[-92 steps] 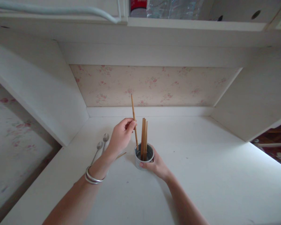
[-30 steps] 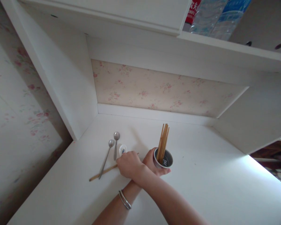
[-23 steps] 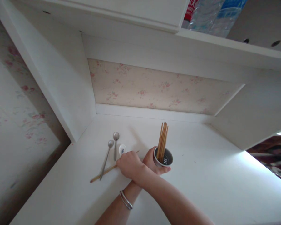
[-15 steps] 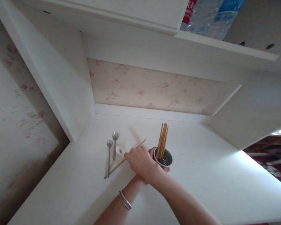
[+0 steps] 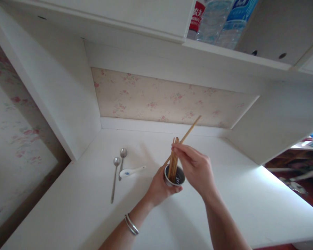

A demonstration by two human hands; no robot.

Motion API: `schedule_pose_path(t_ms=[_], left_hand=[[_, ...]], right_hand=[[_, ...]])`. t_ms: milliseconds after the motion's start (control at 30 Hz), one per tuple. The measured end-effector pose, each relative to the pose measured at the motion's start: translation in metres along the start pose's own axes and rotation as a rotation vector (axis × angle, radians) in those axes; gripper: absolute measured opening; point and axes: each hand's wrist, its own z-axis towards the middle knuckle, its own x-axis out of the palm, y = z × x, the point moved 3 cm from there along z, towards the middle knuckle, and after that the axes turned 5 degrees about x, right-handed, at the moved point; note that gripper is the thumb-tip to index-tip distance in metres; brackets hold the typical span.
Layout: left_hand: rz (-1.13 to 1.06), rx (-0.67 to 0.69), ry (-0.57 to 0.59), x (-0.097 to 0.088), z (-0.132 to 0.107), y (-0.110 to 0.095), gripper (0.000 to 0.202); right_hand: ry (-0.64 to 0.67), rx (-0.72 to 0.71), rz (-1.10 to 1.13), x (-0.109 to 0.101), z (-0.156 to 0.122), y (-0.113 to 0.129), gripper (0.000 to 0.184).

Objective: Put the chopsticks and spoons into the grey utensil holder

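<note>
While the left hand [image 5: 158, 189] wraps the side of the metal cup [image 5: 182, 175], the right hand [image 5: 195, 166] pinches 1 chopstick [image 5: 191, 129], held slantwise above the cup and across the upright bundle of chopsticks [image 5: 173, 166] inside. Whether its lower end touches the rim is hard to tell. Leftward on the white table [image 5: 224, 211]: 2 metal spoons [image 5: 116, 161], 1 white spoon [image 5: 127, 172].

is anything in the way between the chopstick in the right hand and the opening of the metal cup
Partly: a bundle of chopsticks stands in the left part of the metal cup, and the chopstick in the right hand slants across it in view. Nothing visible blocks the opening's right part.
</note>
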Motion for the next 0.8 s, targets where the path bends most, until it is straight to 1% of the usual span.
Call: schedule_pose_path(t_ms=[33, 100, 167, 200, 233, 267, 400, 500, 567, 667, 800], left_hand=[[0.012, 0.01, -0.021, -0.001, -0.001, 0.002, 0.075], [0.027, 0.018, -0.054, -0.002, -0.003, 0.005, 0.077], [0.027, 0.01, -0.046, -0.002, -0.003, 0.007, 0.076], [0.018, 0.008, -0.033, -0.001, -0.003, 0.008, 0.074], [0.008, 0.008, -0.02, -0.001, -0.003, 0.008, 0.073], [-0.002, 0.008, -0.013, 0.0, -0.003, 0.008, 0.073], [-0.014, 0.008, -0.028, 0.0, -0.002, 0.008, 0.075], [-0.019, 0.025, -0.041, 0.0, -0.001, 0.008, 0.077], [-0.018, 0.029, -0.053, 0.0, -0.001, 0.009, 0.077], [-0.019, 0.027, -0.059, 0.001, 0.0, 0.011, 0.077], [-0.013, 0.022, -0.054, 0.001, 0.0, 0.014, 0.077]], right_hand=[[-0.086, 0.044, 0.058, -0.009, 0.001, -0.007, 0.024], [-0.204, 0.125, 0.154, -0.021, 0.003, -0.022, 0.04], [-0.249, 0.185, 0.211, -0.027, 0.002, -0.037, 0.06], [-0.247, 0.213, 0.22, -0.028, 0.0, -0.044, 0.066], [-0.23, 0.244, 0.213, -0.027, -0.002, -0.052, 0.067], [-0.202, 0.278, 0.195, -0.024, -0.005, -0.06, 0.064], [-0.049, 0.418, 0.133, -0.005, -0.022, -0.093, 0.038], [0.022, 0.523, 0.142, 0.011, -0.033, -0.108, 0.031], [0.055, 0.549, 0.103, 0.017, -0.037, -0.111, 0.03], [0.106, 0.54, 0.012, 0.022, -0.04, -0.109, 0.031], [0.14, 0.555, 0.006, 0.022, -0.041, -0.106, 0.035]])
